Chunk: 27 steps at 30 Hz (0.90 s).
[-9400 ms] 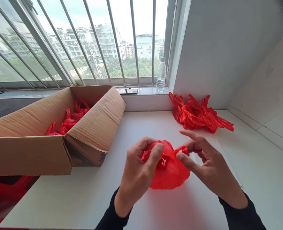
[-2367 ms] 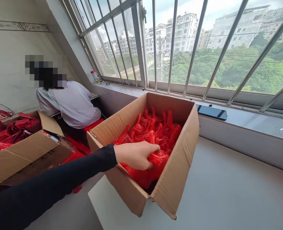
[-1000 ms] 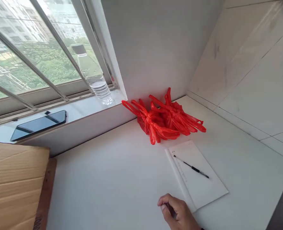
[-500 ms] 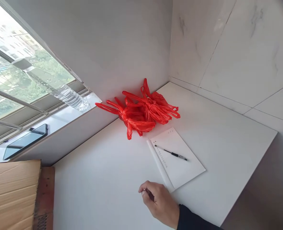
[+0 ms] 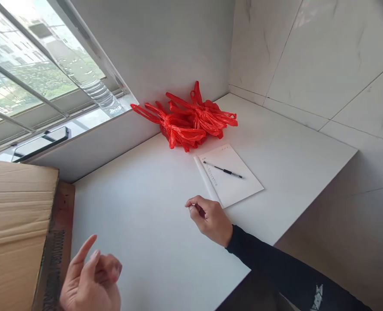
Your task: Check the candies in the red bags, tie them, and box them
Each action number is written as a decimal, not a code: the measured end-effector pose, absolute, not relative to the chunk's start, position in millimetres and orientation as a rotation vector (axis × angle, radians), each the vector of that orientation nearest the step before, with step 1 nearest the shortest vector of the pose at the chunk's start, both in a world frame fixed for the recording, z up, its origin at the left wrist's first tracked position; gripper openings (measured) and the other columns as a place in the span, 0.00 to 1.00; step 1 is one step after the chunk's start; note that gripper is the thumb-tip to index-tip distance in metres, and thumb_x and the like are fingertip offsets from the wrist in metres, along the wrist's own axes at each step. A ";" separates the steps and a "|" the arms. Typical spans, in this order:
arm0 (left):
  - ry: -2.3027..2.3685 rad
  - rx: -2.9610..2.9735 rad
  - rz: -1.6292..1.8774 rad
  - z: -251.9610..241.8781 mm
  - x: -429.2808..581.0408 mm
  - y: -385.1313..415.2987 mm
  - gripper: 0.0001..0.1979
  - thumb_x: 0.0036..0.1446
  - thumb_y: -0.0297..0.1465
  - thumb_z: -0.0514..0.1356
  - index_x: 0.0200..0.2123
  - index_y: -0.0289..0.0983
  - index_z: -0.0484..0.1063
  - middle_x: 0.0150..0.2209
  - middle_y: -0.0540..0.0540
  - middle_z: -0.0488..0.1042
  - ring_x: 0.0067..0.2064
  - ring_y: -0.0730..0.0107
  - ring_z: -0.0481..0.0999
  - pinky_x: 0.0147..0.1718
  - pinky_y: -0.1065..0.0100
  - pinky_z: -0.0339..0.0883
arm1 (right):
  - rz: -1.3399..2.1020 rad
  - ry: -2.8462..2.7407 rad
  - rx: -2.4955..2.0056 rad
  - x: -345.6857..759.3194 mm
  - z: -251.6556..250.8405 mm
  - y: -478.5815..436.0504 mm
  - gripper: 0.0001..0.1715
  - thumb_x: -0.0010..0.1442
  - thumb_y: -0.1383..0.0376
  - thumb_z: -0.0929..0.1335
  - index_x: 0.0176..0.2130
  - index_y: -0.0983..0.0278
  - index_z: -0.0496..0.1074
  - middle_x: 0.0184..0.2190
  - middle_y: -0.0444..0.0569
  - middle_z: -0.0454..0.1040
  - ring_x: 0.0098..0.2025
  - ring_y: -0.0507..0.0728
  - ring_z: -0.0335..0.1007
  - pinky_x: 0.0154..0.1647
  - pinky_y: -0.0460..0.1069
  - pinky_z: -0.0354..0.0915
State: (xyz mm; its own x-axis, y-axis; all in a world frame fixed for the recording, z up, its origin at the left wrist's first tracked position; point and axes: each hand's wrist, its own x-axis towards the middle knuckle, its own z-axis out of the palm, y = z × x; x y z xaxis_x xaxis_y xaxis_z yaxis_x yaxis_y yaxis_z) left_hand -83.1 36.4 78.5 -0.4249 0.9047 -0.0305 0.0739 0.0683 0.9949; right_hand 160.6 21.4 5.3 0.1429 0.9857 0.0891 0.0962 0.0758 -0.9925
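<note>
My right hand rests on the white table, its fingers curled in and the thumb against the forefinger. Nothing shows in its grip. Just beyond it lies a notebook with small handwriting and its cover folded back. A black pen lies slantwise across the page. My left hand hangs over the table's near left part, forefinger stretched out, thumb raised and the other fingers bent. It holds nothing. Knotted red plastic bags lie behind the notebook against the wall.
A cardboard box stands at the left, beside my left hand. On the window sill are a clear water bottle and a phone. Grey wall and marble-look tiles border the table at the back and right.
My left hand has come into view at the lower left. The view has tilted down, so the table's things appear higher. My right hand keeps its curled shape near the notebook.
</note>
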 end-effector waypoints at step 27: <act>1.182 0.572 1.691 13.3 -113.1 47.5 0.13 0.55 0.38 0.67 0.42 0.38 0.75 0.16 0.58 0.61 0.18 0.77 0.58 0.15 0.76 0.53 | 0.924 -1.084 -1.372 125.0 30.9 223.8 0.17 0.69 0.58 0.70 0.52 0.65 0.74 0.51 0.52 0.76 0.48 0.59 0.76 0.49 0.58 0.75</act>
